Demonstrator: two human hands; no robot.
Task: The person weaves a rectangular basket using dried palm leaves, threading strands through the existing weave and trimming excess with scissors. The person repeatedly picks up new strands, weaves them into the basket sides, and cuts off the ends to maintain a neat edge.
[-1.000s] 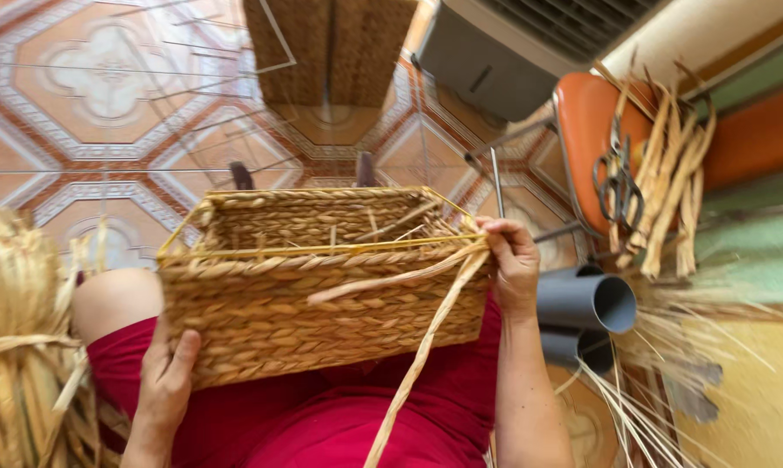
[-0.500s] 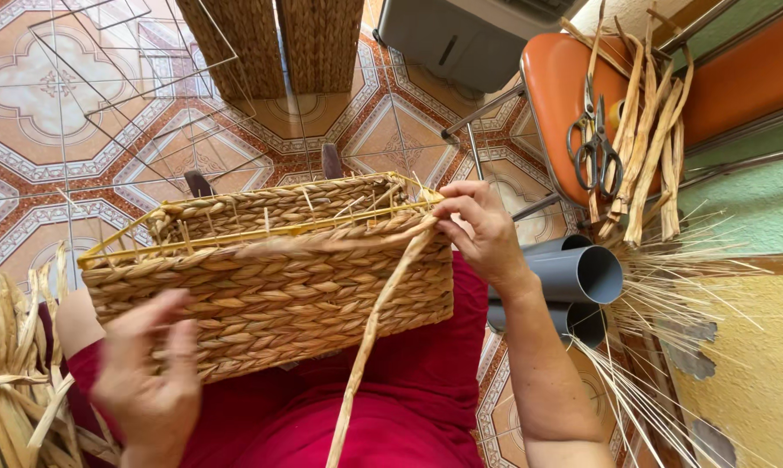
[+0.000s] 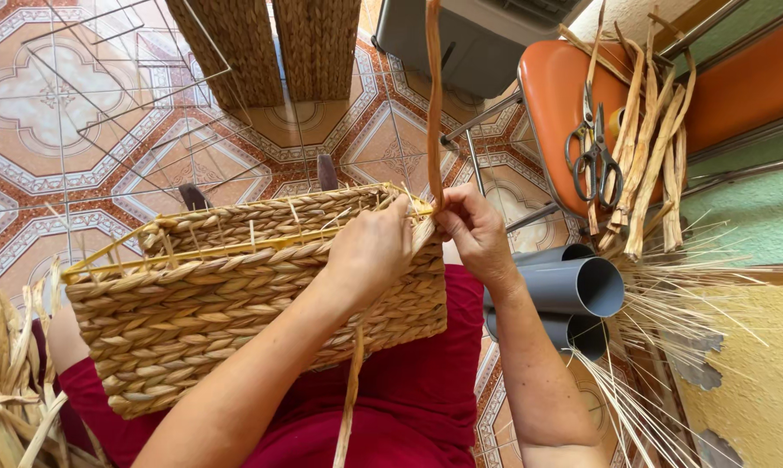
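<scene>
Both hands meet at the near right corner of the woven basket (image 3: 235, 312), which rests on the person's lap over red cloth (image 3: 409, 407). Her left hand (image 3: 372, 251) lies curled over the basket's rim at that corner, fingers pressed down on the weave; whether it pinches anything beneath I cannot tell. Just beside it, touching the same corner, the right hand (image 3: 474, 232) is closed in a pinch on a long flat straw strand (image 3: 433, 95) that rises straight up from the rim toward the top of the view. Another strand (image 3: 350, 399) hangs down from under the basket's front wall, across the lap.

Right of the basket, close against the right forearm, lie two grey plastic pipes (image 3: 582, 290) with thin pale stalks (image 3: 669, 303) fanning out of them. Beyond those, further right, an orange chair (image 3: 552, 95) carries a pair of scissors (image 3: 592, 152) and a bunch of dried straw strips (image 3: 647, 147). Left of the basket, a sheaf of dried straw (image 3: 1, 381) leans at the edge. Behind the basket, on the patterned tile floor (image 3: 53, 104), stand a bare wire frame (image 3: 131, 78) and two tall woven pieces (image 3: 274, 48).
</scene>
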